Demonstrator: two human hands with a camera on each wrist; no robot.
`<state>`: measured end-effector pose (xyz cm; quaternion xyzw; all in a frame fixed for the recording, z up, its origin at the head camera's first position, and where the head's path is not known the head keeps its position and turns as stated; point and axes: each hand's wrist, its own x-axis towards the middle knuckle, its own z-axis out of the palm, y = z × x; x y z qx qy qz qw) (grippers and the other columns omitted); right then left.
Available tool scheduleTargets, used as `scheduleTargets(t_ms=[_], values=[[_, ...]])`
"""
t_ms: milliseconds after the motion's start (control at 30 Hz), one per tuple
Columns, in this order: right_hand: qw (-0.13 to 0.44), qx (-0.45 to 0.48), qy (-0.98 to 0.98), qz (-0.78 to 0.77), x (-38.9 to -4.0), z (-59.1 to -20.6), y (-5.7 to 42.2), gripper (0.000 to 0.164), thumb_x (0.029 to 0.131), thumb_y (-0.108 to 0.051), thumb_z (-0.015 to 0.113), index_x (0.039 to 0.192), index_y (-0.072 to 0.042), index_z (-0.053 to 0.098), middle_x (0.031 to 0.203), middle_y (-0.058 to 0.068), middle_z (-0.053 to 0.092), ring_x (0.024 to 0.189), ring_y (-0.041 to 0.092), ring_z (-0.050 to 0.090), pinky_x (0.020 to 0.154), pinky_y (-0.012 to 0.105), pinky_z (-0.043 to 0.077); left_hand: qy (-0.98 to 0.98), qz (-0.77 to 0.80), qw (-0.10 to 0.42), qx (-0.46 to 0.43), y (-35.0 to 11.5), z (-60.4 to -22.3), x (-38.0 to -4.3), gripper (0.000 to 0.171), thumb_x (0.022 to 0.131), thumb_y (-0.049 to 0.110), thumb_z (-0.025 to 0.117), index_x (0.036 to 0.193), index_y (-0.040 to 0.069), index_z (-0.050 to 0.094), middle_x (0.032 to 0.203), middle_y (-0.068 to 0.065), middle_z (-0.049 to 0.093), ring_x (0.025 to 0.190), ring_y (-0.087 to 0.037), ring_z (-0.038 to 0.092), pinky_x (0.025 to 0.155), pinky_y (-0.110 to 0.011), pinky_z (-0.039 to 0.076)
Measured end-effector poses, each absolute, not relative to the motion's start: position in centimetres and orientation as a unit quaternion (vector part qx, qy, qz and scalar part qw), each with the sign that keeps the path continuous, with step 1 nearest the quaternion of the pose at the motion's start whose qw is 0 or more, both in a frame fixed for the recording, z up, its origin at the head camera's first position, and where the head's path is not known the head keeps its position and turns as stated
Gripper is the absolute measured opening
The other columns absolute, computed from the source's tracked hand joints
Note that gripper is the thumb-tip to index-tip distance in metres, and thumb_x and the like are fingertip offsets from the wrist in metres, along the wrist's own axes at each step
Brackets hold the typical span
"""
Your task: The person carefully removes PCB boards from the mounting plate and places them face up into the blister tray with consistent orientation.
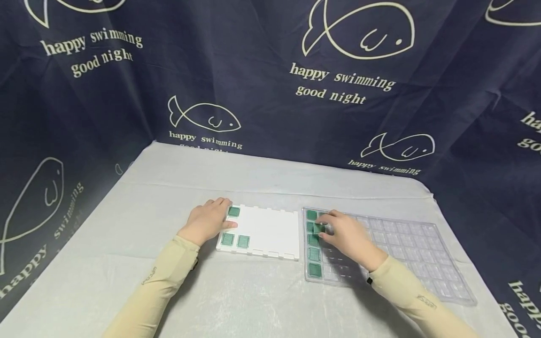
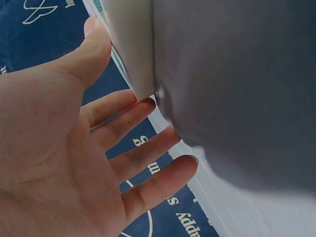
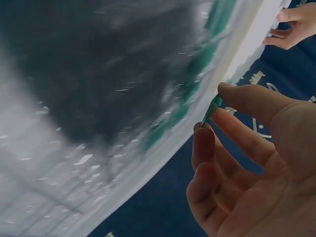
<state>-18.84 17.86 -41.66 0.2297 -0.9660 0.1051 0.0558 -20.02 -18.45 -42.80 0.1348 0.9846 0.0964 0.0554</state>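
Observation:
A flat white board (image 1: pixel 270 230) lies on the table with three green gridded squares (image 1: pixel 243 241) at its left end. My left hand (image 1: pixel 204 221) holds the board's left edge, thumb on top and fingertips at the far corner. In the left wrist view its lower fingers (image 2: pixel 160 185) are spread and fairly straight. To the right, a clear compartment tray (image 1: pixel 405 244) has several green squares (image 1: pixel 314 254) down its left column. Above that column, my right hand (image 1: pixel 348 237) pinches one thin green square (image 3: pixel 212 108) between thumb and fingertips, seen edge-on in the right wrist view.
A white cloth covers the table (image 1: pixel 253 291). Dark blue curtains (image 1: pixel 262 56) with fish drawings and lettering hang behind and at both sides. The tray sits slightly right of the board, with a narrow gap between them.

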Motion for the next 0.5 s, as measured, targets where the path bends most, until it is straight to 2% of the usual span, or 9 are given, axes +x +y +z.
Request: scheduleTargets(t_ms=[167, 500], values=[[0.059, 0.223, -0.968, 0.101, -19.0, -42.2, 19.4, 0.031, 0.082, -0.018, 0.084, 0.111, -0.013, 0.075, 0.103, 0.006, 0.073, 0.082, 0.024, 0.071, 0.067, 0.041, 0.06, 0.984, 0.099, 0.055, 0.136, -18.5, -42.7, -20.0, 0.07, 0.091, 0.049, 0.068, 0.142, 0.004, 0.051, 0.144, -0.014, 0.059, 0.121, -0.036, 0.061, 0.09, -0.054, 0.056], [0.062, 0.225, -0.967, 0.098, -19.3, -43.2, 20.7, 0.031, 0.083, -0.019, 0.084, 0.113, -0.015, 0.076, 0.109, 0.008, 0.075, 0.094, 0.029, 0.073, 0.08, 0.049, 0.061, 0.984, 0.1, 0.056, 0.134, -18.4, -42.6, -19.9, 0.069, 0.092, 0.048, 0.068, 0.143, 0.004, 0.051, 0.145, -0.014, 0.059, 0.123, -0.037, 0.06, 0.092, -0.055, 0.055]])
